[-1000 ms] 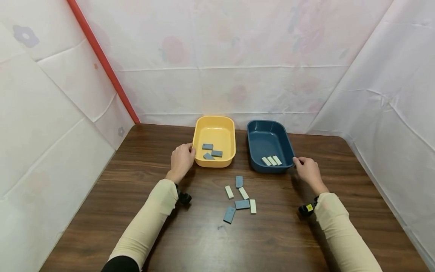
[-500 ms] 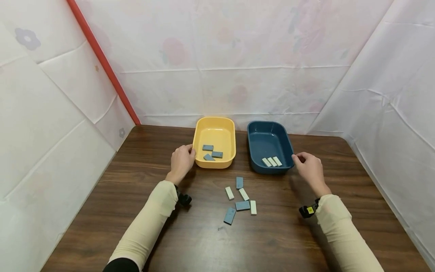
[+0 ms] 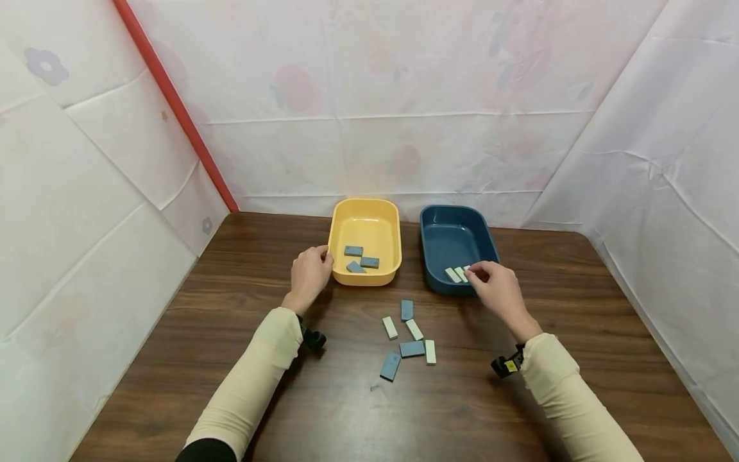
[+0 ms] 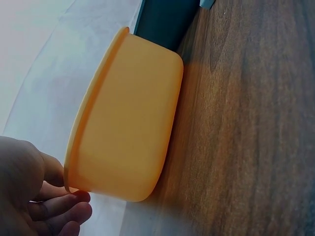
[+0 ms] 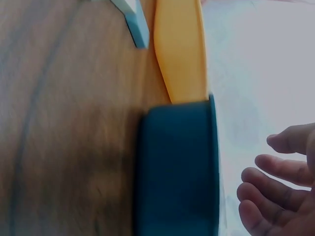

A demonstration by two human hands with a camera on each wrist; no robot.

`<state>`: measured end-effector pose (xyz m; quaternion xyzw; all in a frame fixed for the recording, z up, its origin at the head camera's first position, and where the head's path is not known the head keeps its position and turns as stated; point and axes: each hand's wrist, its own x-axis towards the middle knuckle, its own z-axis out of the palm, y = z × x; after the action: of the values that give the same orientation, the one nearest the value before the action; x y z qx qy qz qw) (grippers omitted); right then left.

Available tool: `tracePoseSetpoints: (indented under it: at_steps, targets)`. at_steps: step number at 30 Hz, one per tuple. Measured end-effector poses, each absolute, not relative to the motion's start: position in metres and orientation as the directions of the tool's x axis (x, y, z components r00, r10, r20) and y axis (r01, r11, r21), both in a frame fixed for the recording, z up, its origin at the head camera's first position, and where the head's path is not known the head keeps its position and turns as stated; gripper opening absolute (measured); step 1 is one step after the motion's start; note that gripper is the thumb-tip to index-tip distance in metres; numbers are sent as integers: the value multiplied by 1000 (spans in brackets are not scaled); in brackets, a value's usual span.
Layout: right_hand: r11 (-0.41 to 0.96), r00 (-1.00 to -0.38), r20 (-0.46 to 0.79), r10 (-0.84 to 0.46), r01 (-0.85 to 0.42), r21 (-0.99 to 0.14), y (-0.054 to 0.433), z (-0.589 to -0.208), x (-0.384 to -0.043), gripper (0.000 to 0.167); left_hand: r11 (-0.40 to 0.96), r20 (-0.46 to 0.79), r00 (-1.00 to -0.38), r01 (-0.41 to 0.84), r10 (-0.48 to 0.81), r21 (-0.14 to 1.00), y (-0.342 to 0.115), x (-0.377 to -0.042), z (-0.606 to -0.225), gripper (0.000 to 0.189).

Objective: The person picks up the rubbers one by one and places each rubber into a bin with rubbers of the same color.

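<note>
left hand [image 3: 310, 276]: grasping yellow tray [image 3: 362, 280]; pinching left rim toward near end, thumb and curled fingers right at the edge in left wrist view
right hand [image 3: 499, 289]: released; fingers loosely bent, hovering by near right corner of blue tray [image 3: 453, 240]; apart from rim in right wrist view
yellow tray: flat on table [image 3: 323, 398], toward back edge, left of the blue one, small gap between in head view
yellow tray contents: three gray-blue tiles [image 3: 370, 262], grouped toward near end, one set at a slant
blue tray: flat on table, toward back edge, right of the yellow one
blue tray contents: three cream tiles [image 3: 453, 275], slanted side by side in a row at near end; rightmost partly hidden behind fingertips
loose gray-blue, on table: three; one nearest the trays [image 3: 407, 310], one mid-cluster [image 3: 412, 349], one nearest the person [image 3: 390, 367], slanted
loose cream, on table: three; one at left [image 3: 389, 328], one just below the top gray-blue [image 3: 414, 330], one upright in view just right of mid-cluster gray-blue [image 3: 430, 352]
sleeves: pale cream [image 3: 248, 378], on both forearms
wrists: black device on each [image 3: 314, 340]
backdrop: white patterned sheets [image 3: 369, 154], red strip [image 3: 173, 96] at left
</note>
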<state>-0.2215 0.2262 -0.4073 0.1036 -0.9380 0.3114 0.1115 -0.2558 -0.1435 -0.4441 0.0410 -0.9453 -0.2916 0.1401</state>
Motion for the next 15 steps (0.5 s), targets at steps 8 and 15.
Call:
tracePoseSetpoints:
  at_steps: [8, 15]
  targets:
    - [752, -949, 229, -217, -312, -580, 202, -418, -213, 13, 815, 244, -956, 7, -165, 580, -143, -254, -444, 33]
    - [761, -944, 140, -300, -325, -562, 186, -428, -208, 16, 803, 244, -956, 16, -162, 596, -144, -255, -445, 32]
